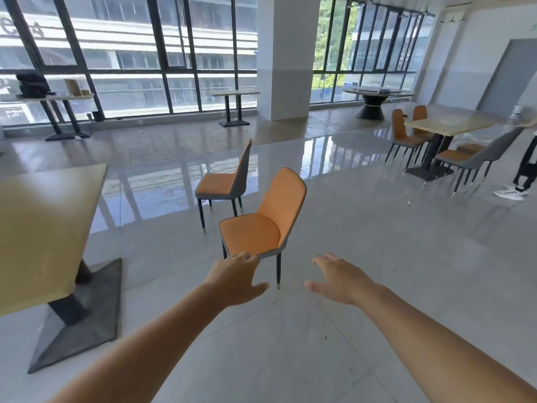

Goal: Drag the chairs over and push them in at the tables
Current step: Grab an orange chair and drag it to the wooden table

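An orange chair (263, 222) with a grey shell and dark legs stands on the tiled floor in front of me, its seat facing me. A second orange chair (225, 181) stands just behind it, seat turned left. My left hand (236, 279) is stretched out with fingers apart, overlapping the near chair's front seat edge; I cannot tell whether it touches. My right hand (338, 279) is open beside the chair's right front leg, holding nothing. A light wooden table (43, 228) on a dark pedestal base (84, 324) stands at my left.
At the right, a table (449, 122) has several orange chairs pushed in, and a person's legs (523, 170) stand beside it. A white pillar (286, 56) rises at the back. More tables (234, 94) line the windows. A round table (374, 93) sits far right.
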A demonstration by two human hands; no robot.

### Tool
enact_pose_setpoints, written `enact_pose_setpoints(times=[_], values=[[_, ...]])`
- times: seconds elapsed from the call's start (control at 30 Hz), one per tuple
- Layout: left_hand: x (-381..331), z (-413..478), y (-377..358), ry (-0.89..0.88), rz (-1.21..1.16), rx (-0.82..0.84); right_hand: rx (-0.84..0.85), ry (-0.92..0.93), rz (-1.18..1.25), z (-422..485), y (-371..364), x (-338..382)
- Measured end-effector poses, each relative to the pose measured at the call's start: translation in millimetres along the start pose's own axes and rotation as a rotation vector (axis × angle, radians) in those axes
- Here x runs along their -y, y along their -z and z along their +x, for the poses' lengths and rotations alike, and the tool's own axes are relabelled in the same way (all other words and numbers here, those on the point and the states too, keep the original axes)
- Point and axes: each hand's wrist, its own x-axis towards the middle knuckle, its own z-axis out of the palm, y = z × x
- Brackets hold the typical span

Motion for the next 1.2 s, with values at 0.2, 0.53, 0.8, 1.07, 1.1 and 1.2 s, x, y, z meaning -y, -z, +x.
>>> enact_pose_setpoints(times=[0.2,0.53,0.8,1.07,1.1,1.2], values=[[-41,112,-19,0.040,-0.008,-0.036,-0.042,0.083,-0.001,82,29,-99],[-110,264,-29,0.216,-0.077,-0.150,-0.098,0.215,0.026,194,115,-263],[-132,371,-45,0.277,-0.077,-0.198,-0.066,0.332,-0.008,299,136,-338],[-97,533,-85,0.338,-0.085,-0.185,-0.045,0.418,-0.085,465,158,-394],[-93,551,-92,0.357,-0.097,-0.174,-0.035,0.428,-0.100,485,162,-400],[-76,601,-102,0.400,-0.099,-0.169,-0.034,0.485,-0.125,544,174,-412]])
